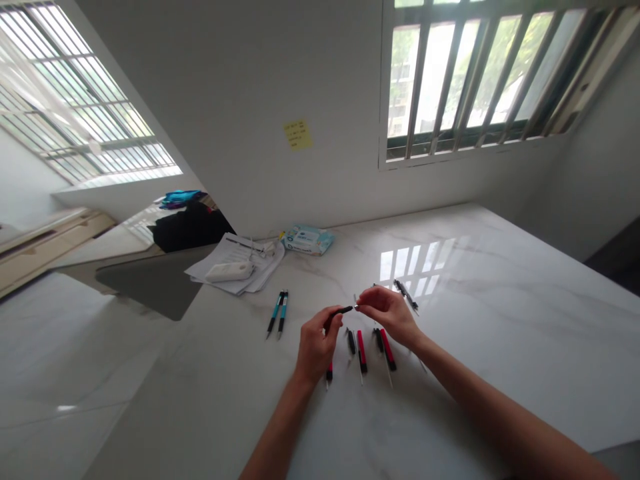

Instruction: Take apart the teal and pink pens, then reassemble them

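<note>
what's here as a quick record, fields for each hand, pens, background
left hand: holds a slim black piece
right hand: small shiny piece at its fingertips
near hands: red-and-black pen parts on the white table
left of hands: two teal-and-black pens, side by side
behind: papers, pale blue packet
wall: yellow note, writing too small to read

This is a room in a home or a small office; it is hard to tell which. The window (pixel 465 77) has bars, a yellow note (pixel 298 135) sticks to the pale wall (pixel 225 120), and papers (pixel 233 250) lie on a shiny table (pixel 525 320).
</note>
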### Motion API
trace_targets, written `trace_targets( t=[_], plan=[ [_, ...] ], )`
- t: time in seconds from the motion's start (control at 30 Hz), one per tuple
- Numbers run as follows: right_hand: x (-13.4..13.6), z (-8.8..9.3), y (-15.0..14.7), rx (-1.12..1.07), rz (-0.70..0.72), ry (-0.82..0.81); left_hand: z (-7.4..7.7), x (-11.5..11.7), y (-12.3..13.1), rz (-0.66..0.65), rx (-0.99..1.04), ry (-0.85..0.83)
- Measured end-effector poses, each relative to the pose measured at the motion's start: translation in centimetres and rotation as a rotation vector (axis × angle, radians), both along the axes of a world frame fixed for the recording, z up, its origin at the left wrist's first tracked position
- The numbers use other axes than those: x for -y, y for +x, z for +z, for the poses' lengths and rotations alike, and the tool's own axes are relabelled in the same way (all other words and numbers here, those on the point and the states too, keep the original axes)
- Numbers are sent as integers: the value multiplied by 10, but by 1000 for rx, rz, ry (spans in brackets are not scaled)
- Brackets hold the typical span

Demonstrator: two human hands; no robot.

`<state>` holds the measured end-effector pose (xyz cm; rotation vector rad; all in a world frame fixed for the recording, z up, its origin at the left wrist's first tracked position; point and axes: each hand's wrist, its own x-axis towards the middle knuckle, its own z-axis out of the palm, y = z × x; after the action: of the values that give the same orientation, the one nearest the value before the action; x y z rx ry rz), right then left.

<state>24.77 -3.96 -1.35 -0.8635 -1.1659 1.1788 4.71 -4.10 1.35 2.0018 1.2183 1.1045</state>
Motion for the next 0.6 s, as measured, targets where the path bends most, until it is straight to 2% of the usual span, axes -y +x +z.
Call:
trace_targets(
  t=[0.37, 0.6],
  plan=[
    [3, 4, -1, 60, 6, 2, 2, 0, -3, -33, -22, -24],
    [5, 5, 1, 257, -23, 44, 3, -2, -4, -38, -52, 7]
  ],
)
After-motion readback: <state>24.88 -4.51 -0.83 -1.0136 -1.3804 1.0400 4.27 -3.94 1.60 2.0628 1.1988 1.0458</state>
